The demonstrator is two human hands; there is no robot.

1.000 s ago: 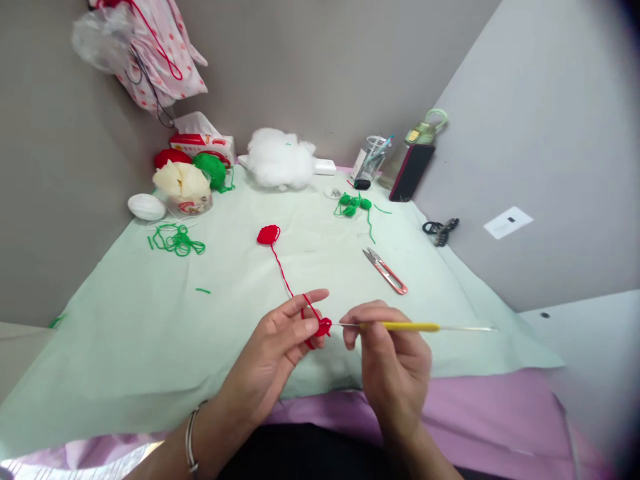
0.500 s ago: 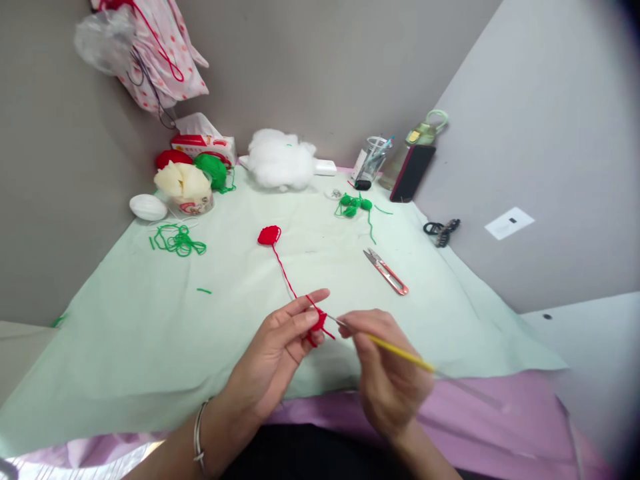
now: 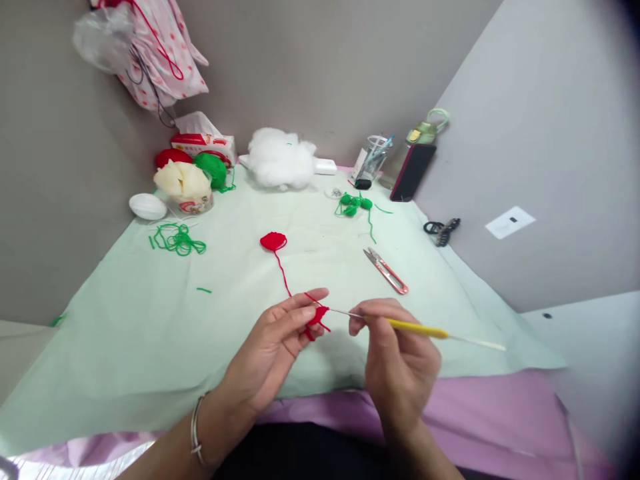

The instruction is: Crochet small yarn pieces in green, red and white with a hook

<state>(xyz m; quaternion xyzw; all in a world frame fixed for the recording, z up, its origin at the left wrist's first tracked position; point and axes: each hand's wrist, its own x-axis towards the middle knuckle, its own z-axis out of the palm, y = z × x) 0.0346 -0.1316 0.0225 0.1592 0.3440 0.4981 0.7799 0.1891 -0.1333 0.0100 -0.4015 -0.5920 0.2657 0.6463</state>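
Observation:
My left hand [image 3: 275, 343] pinches a small red crochet piece [image 3: 318, 316] between thumb and fingers, with red yarn running over its raised index finger. That strand leads up to a small red yarn ball [image 3: 273, 241] lying on the pale green cloth. My right hand [image 3: 400, 360] is closed around the yellow handle of a crochet hook [image 3: 417, 329]. The hook's thin metal tip points left and meets the edge of the red piece. A short red tail sticks out below the tip.
Orange-handled snips [image 3: 386, 271] lie right of centre on the cloth [image 3: 240, 280]. Green yarn pieces [image 3: 356, 205], white stuffing [image 3: 281, 160], a phone [image 3: 413, 173] and a bottle stand further back. At left are tangled green yarn [image 3: 179, 240] and a tub [image 3: 190, 193].
My right hand has shifted slightly right, and the hook now lies closer to level. The red yarn ball has rolled a little and its strand has changed shape.

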